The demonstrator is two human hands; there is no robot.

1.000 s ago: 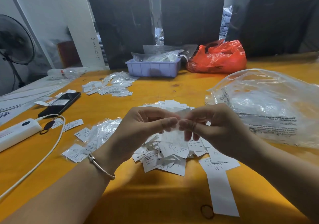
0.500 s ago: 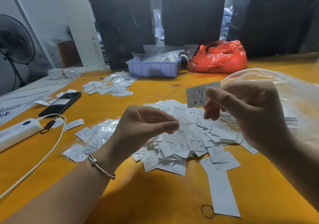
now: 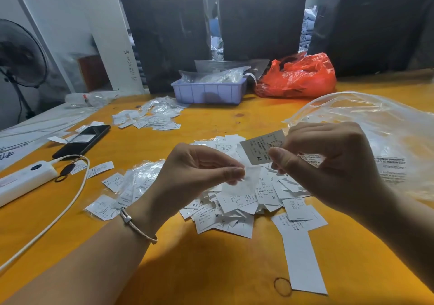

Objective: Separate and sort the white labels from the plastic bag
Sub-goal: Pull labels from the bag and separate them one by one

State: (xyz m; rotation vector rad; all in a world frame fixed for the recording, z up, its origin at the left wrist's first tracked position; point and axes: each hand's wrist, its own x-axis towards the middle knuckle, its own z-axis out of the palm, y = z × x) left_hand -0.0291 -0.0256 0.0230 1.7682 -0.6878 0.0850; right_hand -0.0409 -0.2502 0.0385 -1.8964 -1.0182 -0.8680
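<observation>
Since the earlier frame the right hand (image 3: 328,164) has drifted down and back toward the left, so the label (image 3: 261,147) it carries now sits closer to the left hand (image 3: 197,175). Its grip is clamped on that label's right edge, pinched between thumb and fingers; an "M" is readable, the rest of the print too small to make out. The left hand's grip is clamped on a small clear sleeve (image 3: 249,175), thin and nearly see-through, so its outline is hard to trace against the pile of labels (image 3: 237,210) lying on the orange worktop (image 3: 211,269) beneath both hands. The right hand hides part of that pile. A large clear plastic bag (image 3: 375,126) lies just behind the right hand, cut off at the frame's right edge. More sleeves (image 3: 133,185) lie left of the left wrist.
</observation>
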